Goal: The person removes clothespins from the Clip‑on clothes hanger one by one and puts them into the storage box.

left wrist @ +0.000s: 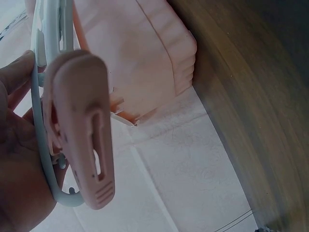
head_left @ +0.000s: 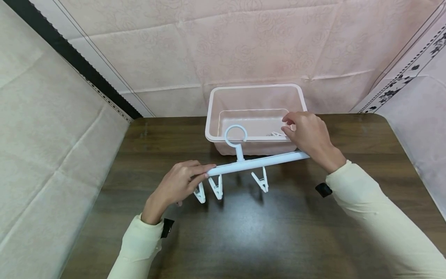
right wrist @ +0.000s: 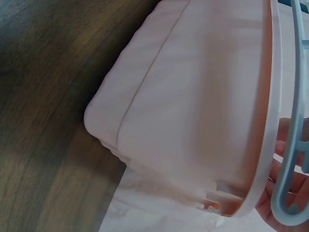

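My left hand (head_left: 179,182) pinches the left end of a pale blue clip hanger (head_left: 258,163) between thumb and fingers, holding it in front of the bin. Its round hook (head_left: 235,135) points up. Several white clips hang below the bar, among them one clip (head_left: 262,180) right of the middle and another clip (head_left: 216,187) near my left fingers. A pink clip (left wrist: 84,125) shows large on the hanger's end in the left wrist view. My right hand (head_left: 310,133) reaches over the bin's right front rim, fingers bent, thumb apart, nothing visible between them. Below lies a white clip (head_left: 276,134) inside.
The pale pink plastic bin (head_left: 256,147) stands at the back of the brown wooden table (head_left: 244,232). Behind it hangs a patterned pale cloth (head_left: 251,46), with more cloth along both sides.
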The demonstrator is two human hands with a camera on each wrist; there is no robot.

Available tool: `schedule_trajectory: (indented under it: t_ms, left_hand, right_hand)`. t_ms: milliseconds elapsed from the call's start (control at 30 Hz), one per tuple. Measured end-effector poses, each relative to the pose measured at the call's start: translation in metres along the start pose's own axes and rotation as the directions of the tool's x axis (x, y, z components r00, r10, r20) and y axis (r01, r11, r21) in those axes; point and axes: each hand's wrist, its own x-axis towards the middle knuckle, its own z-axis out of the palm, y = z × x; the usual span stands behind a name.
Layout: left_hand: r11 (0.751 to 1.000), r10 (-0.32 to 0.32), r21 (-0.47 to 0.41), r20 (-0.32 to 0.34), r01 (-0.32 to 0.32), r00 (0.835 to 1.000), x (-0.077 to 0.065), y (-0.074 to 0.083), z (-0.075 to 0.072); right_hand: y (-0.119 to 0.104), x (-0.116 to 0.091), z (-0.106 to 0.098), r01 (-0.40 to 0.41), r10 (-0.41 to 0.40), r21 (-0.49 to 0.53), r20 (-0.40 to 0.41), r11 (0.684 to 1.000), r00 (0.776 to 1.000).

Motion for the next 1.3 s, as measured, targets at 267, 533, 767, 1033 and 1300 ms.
schedule_trajectory:
  t_ms: [267, 533, 767, 1033, 1300]
  left_hand:
    - [1.0, 0.005, -0.006, -0.009, -0.005, 1.0, 0.001, 0.001, 0.0]
    - [1.0, 0.004, 0.0, -0.011, -0.004, 1.0, 0.001, 0.002, -0.002]
    - [1.0, 0.005, -0.007, -0.011, -0.005, 1.0, 0.003, 0.004, -0.002]
    - [1.0, 0.003, -0.007, -0.012, -0.003, 1.0, 0.004, 0.003, -0.002]
    - [1.0, 0.015, -0.007, -0.013, -0.015, 1.0, 0.005, 0.002, -0.002]
  right_hand:
    - [-0.008, -0.008, -0.012, 0.0, 0.002, 0.029, -0.086, 1.0, 0.996]
    - [-0.023, -0.025, -0.026, -0.002, 0.022, 0.102, -0.199, 0.995, 0.98]
    - [-0.032, -0.043, -0.033, 0.025, 0.01, 0.136, -0.252, 0.99, 0.968]
    - [-0.043, -0.064, -0.032, 0.095, -0.03, 0.17, -0.353, 0.981, 0.935]
    - [-0.048, -0.075, -0.024, 0.09, -0.017, 0.179, -0.372, 0.98, 0.928]
